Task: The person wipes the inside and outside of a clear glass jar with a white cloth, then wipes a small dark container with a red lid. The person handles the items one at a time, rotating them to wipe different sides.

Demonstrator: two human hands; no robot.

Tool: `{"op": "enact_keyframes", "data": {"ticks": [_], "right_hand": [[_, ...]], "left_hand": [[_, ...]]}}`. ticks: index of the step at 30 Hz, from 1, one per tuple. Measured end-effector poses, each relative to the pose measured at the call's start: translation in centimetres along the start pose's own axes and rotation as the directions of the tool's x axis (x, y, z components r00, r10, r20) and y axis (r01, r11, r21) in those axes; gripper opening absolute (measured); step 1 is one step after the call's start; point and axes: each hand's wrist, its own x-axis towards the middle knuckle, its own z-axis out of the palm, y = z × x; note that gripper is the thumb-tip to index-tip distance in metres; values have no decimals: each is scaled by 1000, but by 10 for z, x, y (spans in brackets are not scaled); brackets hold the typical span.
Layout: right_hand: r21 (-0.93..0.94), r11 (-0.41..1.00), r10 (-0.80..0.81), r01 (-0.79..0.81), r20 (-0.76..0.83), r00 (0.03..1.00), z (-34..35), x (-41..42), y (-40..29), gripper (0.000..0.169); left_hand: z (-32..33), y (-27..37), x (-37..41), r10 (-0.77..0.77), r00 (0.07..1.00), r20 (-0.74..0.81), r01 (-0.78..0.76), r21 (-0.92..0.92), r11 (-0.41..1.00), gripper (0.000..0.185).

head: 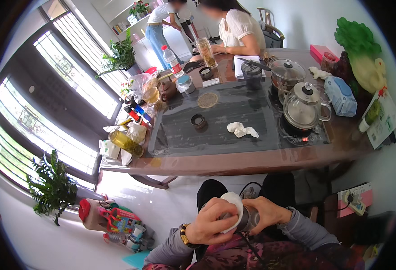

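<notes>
Above my lap, my left hand (213,221) presses a white tissue (234,202) around one end of a clear cup or jar (253,217). My right hand (267,213) grips the other end of this vessel, thumb and fingers on opposite sides. The fingers and tissue hide much of it. On the dark tea tray (184,141) ahead lie a crumpled tissue (242,129) and a round dark lid (198,120), with a round patterned disc (207,100) farther back.
A glass kettle (301,106) and a lidded glass pot (287,72) stand on the right. A jar of yellow liquid (126,143) is near the table's left corner. One person sits across the table; another stands behind. Bags (122,220) and a jug (93,214) are on the floor.
</notes>
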Motion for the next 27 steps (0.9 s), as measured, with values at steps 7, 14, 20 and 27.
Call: {"op": "enact_keyframes", "data": {"ticks": [7,14,20,27], "right_hand": [[155,988,7,-26,120,993,9,-3,20,68],[381,916,-1,-126,315,949,11,0,20,68],[680,643,11,-353,453,892,12,-6,25,80],[763,610,92,-214,200,975,3,4,30,96]], "left_hand": [[-17,-1,10,107,982,159,-98,-62,993,30],[-24,3,17,40,923,383,99,-336,937,47],[-14,-12,8,-127,911,392,290,-392,873,51],[-25,-34,-19,-675,728,119,626,-517,584,42]]}}
